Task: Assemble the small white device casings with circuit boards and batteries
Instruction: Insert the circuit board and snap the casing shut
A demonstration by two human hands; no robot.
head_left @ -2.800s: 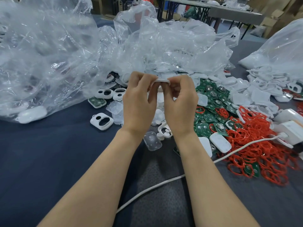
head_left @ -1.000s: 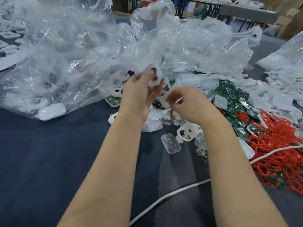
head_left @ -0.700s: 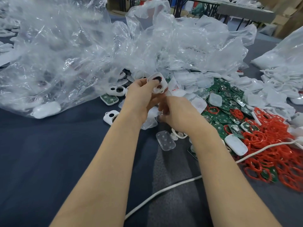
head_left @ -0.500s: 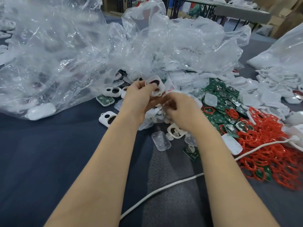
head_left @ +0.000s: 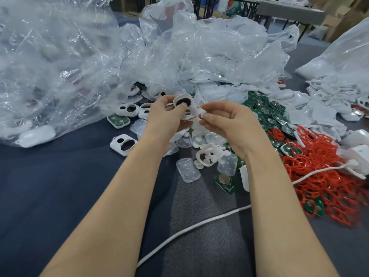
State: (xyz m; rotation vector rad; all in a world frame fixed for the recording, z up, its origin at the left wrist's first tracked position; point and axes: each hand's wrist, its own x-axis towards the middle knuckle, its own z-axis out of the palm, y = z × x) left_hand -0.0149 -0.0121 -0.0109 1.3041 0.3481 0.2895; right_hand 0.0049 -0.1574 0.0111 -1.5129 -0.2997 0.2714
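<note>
Crumpled plastic bags (head_left: 199, 56) hide parts beneath; the small white piece (head_left: 202, 114) is too small to identify.

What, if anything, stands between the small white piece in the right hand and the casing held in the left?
Nothing visible: the small white piece in the right hand sits just beside the casing in the left hand.

No text, label, brand or number can be read anywhere. The green circuit board (head_left: 226, 181) on the worktop (head_left: 60, 186) bears pale markings too small to read.
</note>
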